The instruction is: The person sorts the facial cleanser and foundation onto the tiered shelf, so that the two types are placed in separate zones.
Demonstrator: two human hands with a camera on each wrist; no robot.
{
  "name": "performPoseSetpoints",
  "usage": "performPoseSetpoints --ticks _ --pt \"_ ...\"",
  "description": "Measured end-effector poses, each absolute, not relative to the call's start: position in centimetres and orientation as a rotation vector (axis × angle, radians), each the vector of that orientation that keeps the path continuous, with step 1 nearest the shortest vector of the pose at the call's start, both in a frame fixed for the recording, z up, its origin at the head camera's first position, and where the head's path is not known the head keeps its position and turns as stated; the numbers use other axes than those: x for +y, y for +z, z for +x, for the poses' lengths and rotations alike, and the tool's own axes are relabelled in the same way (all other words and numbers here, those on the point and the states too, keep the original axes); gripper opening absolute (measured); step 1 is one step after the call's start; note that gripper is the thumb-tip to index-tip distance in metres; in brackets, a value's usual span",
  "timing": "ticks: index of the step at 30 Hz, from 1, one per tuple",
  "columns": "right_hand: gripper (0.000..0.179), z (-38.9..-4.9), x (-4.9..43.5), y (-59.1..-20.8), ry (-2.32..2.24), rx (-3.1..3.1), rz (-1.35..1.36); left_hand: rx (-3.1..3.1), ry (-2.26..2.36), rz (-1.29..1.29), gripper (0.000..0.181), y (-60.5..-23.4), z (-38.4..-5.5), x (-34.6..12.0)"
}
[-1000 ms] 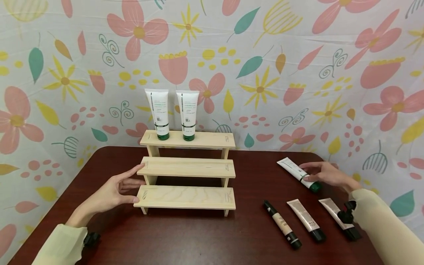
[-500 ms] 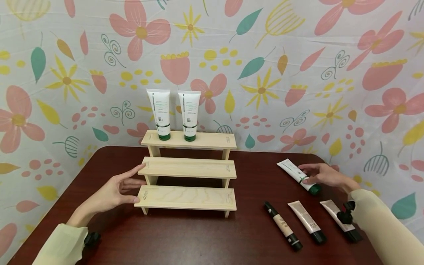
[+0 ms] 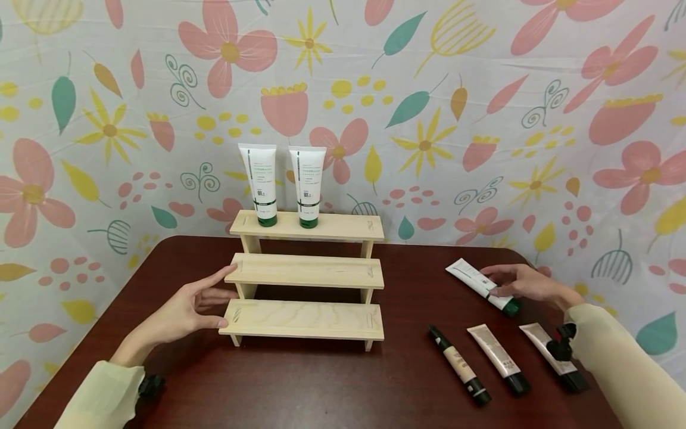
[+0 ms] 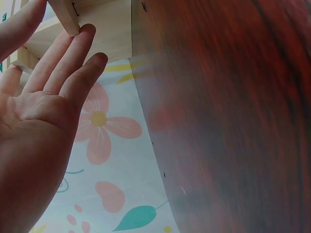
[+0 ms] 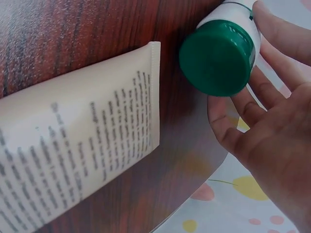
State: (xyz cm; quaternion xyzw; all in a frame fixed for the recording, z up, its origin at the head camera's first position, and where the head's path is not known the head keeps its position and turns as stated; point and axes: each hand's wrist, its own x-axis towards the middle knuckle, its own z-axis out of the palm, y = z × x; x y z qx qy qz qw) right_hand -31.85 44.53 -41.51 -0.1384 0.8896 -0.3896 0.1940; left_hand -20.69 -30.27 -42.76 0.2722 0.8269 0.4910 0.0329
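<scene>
My left hand (image 3: pixel 179 314) is at the left end of a three-step wooden display stand (image 3: pixel 302 319), thumb touching the lowest board and index fingertip the middle one. In the left wrist view its fingers (image 4: pixel 68 63) extend fairly straight beside the wood. On the right, my right hand (image 3: pixel 527 285) holds a white squeeze tube with a green cap (image 3: pixel 477 280) between thumb and fingers. The tube slants, flat end up and to the left. Its green cap (image 5: pixel 216 60) faces the camera in the right wrist view. Two matching white tubes (image 3: pixel 261 185) stand caps down on the top step.
Nearer on the dark red table (image 3: pixel 300 387) lie a slim black-and-beige tube (image 3: pixel 459 364), a pinkish tube with a black cap (image 3: pixel 495 354) and another like it (image 3: pixel 552 354), partly under the right wrist. A flowered cloth (image 3: pixel 343 107) hangs behind the table.
The held white tube has turned slightly, its flat end moving a little left and nearer. The head view has shifted slightly. My left hand keeps its place at the stand.
</scene>
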Motion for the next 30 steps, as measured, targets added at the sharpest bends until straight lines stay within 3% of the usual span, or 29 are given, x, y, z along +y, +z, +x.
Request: performPoseSetpoints --ticks 30 --pt "0.07 -32.24 44.3 -41.53 -1.002 2.405 -0.381 2.507 1.543 0.813 0.105 -42.71 -20.57 -30.19"
